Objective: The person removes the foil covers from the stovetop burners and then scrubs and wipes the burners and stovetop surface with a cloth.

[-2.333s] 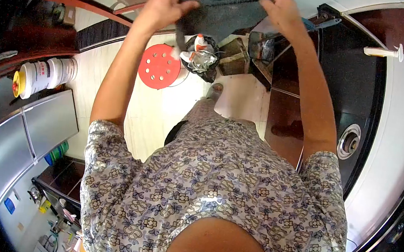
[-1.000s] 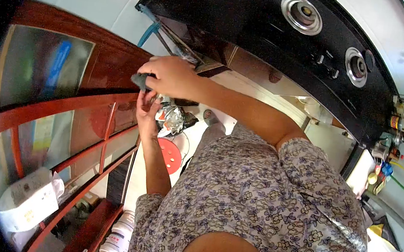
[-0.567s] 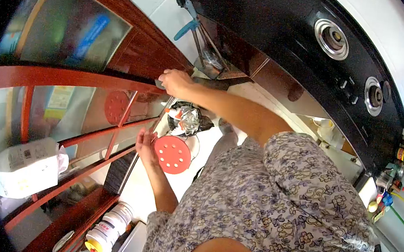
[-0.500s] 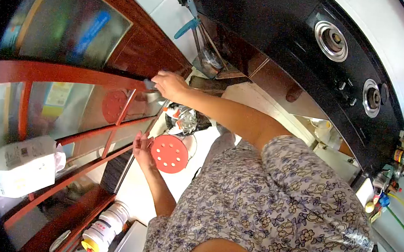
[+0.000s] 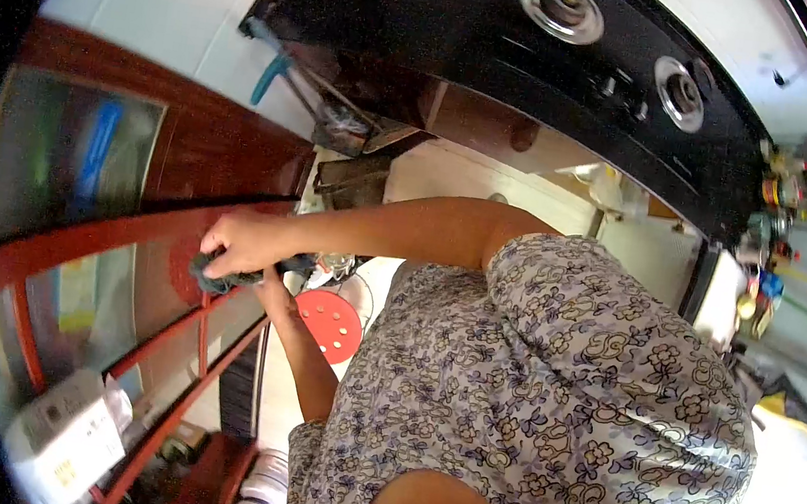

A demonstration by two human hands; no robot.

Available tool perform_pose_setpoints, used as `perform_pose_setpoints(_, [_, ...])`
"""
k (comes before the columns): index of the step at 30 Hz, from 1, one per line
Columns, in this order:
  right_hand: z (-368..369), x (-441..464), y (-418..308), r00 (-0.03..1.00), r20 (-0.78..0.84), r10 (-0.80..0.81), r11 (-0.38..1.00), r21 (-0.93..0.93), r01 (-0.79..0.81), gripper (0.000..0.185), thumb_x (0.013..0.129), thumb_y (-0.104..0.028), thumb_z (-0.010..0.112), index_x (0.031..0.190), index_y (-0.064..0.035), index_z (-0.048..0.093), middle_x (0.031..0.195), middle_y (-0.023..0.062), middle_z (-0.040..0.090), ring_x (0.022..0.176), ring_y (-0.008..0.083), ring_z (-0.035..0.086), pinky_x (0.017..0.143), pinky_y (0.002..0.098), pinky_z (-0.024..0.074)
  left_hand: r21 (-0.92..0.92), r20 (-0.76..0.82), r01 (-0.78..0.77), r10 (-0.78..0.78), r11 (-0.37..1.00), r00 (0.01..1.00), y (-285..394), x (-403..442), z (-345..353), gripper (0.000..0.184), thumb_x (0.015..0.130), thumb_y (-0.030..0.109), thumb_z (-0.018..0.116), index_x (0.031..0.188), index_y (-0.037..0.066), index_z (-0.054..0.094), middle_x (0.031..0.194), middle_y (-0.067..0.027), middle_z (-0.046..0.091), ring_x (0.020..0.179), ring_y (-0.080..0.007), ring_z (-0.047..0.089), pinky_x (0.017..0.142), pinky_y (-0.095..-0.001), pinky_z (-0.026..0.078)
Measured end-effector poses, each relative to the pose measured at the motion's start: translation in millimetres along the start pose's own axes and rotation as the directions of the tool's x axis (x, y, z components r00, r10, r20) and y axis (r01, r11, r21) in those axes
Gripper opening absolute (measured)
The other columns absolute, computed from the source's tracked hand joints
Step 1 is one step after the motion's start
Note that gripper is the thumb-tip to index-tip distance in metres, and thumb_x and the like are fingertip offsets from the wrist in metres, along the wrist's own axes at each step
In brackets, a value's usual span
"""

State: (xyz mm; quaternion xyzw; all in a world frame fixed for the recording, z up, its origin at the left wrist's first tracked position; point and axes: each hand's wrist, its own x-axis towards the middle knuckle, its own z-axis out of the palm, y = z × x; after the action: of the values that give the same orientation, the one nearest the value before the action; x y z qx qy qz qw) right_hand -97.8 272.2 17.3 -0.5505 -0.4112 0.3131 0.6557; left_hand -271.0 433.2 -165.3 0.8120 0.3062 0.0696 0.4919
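Observation:
My right hand [image 5: 248,243] is closed on a dark, crumpled cloth [image 5: 219,275] and presses it to the glass and red wooden frame of a cabinet [image 5: 103,240]. Just below it, my left hand [image 5: 274,295] is raised close to the cloth's right end. Its fingers are mostly hidden, so whether it touches the cloth I cannot make out. Behind my left forearm is a red round stool [image 5: 332,324] with holes in its seat, partly covered by the arm.
A black gas stove [image 5: 431,24] runs along the top. Blue-handled tools [image 5: 274,75] lean in the corner by a dustpan. A white package [image 5: 68,438] sits at the cabinet's lower left, and white tubs [image 5: 263,497] stand at the bottom.
My right hand has moved down and left along the cabinet with the cloth. My left hand, earlier apart with fingers loosely spread beside the stool, is now close beneath it. The view has shifted.

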Motion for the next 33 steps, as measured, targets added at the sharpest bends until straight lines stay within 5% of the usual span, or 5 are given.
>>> perform_pose_setpoints(7, [-99.8,-88.1,36.7,0.833,-0.306,0.461,0.864,-0.061,-0.5,0.077,0.079,-0.058,0.049,0.123,0.0053,0.044,0.133,0.0235,0.036,0.127,0.0335,0.029,0.102,0.0394,0.0257,-0.627,0.206,0.176,-0.056,0.759,0.977,171.4,19.3,60.0,0.037,0.085,0.013,0.056,0.118,0.0,0.048,0.111,-0.0103,0.055,0.098,-0.0217,0.055,0.085,-0.0345,0.045])
perform_pose_setpoints(14, [-61.7,-134.1,51.3,0.703,-0.504,0.502,0.813,0.552,-0.185,0.055,0.088,-0.031,0.051,0.133,-0.0053,0.032,0.138,0.0145,0.026,0.123,0.0313,0.033,0.099,0.04,0.0339,-0.262,0.639,-0.294,0.394,0.919,0.661,215.4,1.2,129.4,0.075,0.067,-0.015,0.045,0.137,0.005,0.028,0.135,-0.0123,0.036,0.121,-0.0203,0.037,0.098,-0.0286,0.031])
perform_pose_setpoints(20, [-124.8,-169.0,40.3,0.483,-0.466,0.741,0.33,0.88,0.343,0.024,0.087,-0.018,0.05,0.108,-0.0065,0.055,0.106,0.0104,0.058,0.099,0.0245,0.055,0.095,0.0373,0.0394,-0.478,0.705,0.161,0.268,0.863,0.657,231.2,7.6,131.5,0.071,0.075,-0.001,0.053,0.139,0.007,0.023,0.141,-0.0125,0.029,0.127,-0.0254,0.033,0.103,-0.0365,0.029])
perform_pose_setpoints(25, [-207.2,-218.0,9.4,0.291,-0.895,0.339,0.923,0.255,-0.289,0.033,0.083,-0.029,0.057,0.106,-0.0051,0.056,0.105,0.0113,0.058,0.095,0.0224,0.054,0.087,0.0346,0.0411,-0.379,0.496,0.147,0.067,0.914,0.866,179.8,43.1,105.7,0.042,0.082,0.008,0.059,0.123,0.002,0.048,0.12,-0.0072,0.052,0.106,-0.017,0.051,0.087,-0.0291,0.041])
perform_pose_setpoints(33, [-233.8,-212.5,101.0,0.587,-0.802,0.107,-0.134,-0.597,-0.791,0.062,0.084,-0.035,0.052,0.134,-0.0061,0.03,0.14,0.0165,0.024,0.127,0.0405,0.023,0.099,0.0521,0.0299,-0.413,0.341,0.251,-0.108,0.875,0.934,124.9,66.8,63.5,0.034,0.084,0.005,0.056,0.117,0.003,0.052,0.113,-0.0042,0.054,0.093,-0.0122,0.053,0.078,-0.026,0.044])
